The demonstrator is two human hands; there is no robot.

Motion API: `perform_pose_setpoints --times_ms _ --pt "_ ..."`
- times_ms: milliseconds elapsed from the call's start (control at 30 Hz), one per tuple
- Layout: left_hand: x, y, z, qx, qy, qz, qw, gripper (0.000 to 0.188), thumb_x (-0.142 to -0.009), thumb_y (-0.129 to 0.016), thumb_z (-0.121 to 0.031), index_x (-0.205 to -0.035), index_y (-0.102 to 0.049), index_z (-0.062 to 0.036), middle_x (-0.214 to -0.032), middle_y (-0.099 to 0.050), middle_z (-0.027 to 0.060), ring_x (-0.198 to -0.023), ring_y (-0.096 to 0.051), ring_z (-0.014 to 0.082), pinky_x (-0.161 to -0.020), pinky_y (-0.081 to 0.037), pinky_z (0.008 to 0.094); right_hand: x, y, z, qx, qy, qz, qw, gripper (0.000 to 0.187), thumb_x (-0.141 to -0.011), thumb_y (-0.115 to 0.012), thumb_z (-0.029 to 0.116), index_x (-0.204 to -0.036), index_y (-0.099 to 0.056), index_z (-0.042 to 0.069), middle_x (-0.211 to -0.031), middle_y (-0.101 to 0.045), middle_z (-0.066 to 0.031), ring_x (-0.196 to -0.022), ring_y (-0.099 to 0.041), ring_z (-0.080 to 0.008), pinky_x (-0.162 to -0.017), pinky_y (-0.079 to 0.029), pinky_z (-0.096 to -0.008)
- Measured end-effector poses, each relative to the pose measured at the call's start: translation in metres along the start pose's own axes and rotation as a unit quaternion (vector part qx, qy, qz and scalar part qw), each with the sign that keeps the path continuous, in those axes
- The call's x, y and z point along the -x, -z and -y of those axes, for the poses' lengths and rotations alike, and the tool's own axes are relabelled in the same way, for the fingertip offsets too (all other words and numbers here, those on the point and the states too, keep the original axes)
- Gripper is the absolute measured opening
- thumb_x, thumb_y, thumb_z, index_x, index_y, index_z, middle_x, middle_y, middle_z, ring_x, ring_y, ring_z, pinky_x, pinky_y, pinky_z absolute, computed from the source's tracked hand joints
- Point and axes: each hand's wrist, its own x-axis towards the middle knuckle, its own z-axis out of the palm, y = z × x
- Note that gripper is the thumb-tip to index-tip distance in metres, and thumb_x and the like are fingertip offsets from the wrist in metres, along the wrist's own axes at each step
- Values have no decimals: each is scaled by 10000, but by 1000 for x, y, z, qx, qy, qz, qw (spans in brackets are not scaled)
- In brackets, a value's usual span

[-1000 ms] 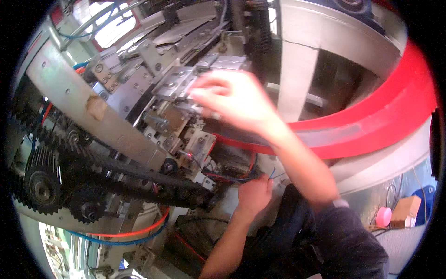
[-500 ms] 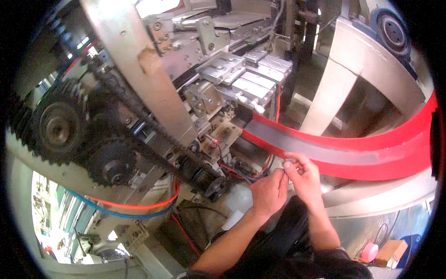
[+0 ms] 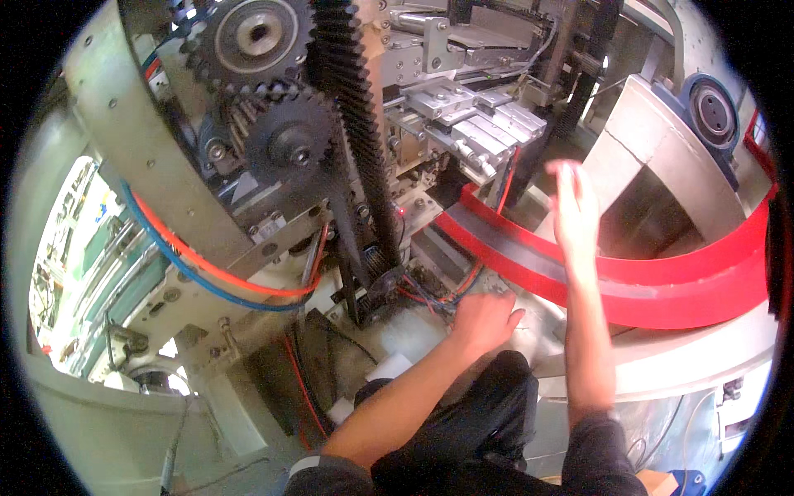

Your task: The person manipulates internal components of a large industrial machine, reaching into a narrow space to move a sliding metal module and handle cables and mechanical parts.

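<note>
My left hand (image 3: pixel 486 321) is curled into a loose fist, back upward, above the wiring low in the machine. Its thumb sticks out to the right, and whatever the folded fingers hold is hidden. Raised above the near wall of a curved red chute (image 3: pixel 678 285) is my right hand (image 3: pixel 576 217), apart from the left. Motion blurs its upward-pointing fingers, so I cannot make out anything in them. Beyond, left of the right hand, sits a metal block assembly (image 3: pixel 488 132) with bright flat plates.
Black toothed gears (image 3: pixel 294 145) and a thick toothed belt (image 3: pixel 356 107) stand at the left. Orange and blue hoses (image 3: pixel 223 285) loop below them. A large cream spoked wheel (image 3: pixel 616 136) rises behind the chute, near a round blue-rimmed bearing (image 3: pixel 711 112).
My hands were together at the fingertips around a small bluish thing; now they are apart. The right has risen, and the left has dropped back slightly. My view has shifted left.
</note>
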Motion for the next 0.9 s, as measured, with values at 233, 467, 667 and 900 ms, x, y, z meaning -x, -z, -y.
perform_pose_setpoints --times_ms 233,467,667,900 --pt "-19 -39 -16 -36 -7 62 997 321 -848 -562 -365 -876 -596 -47 -743 -658 149 -690 -651 329 -603 -498 469 -96 -43 -6 352 110 143 918 395 -921 -403 309 -942 -638 -8 -915 -632 -249 -925 -607 -397 -842 -464 -459" --pt "-2 -60 -60 -68 -141 250 956 317 -786 -607 -316 -944 -605 -41 -768 -671 103 -720 -666 276 -611 -513 442 -99 -66 -14 356 116 104 921 432 -932 -391 322 -960 -628 -37 -934 -633 -265 -941 -610 -393 -852 -461 -451" --pt "19 25 -69 101 -173 220 955 339 -816 -602 -326 -992 -578 -36 -774 -652 129 -752 -645 339 -665 -507 450 -105 -66 -37 254 78 100 959 420 -944 -401 325 -992 -629 -25 -965 -634 -254 -958 -606 -380 -848 -455 -427" --pt "-4 92 33 420 -82 -19 903 184 -845 -657 -198 -955 -628 -54 -763 -648 34 -691 -620 128 -641 -495 272 -102 -73 -33 172 56 152 972 383 -957 -414 303 -1093 -630 17 -1054 -628 -190 -1039 -581 -278 -918 -408 -333"
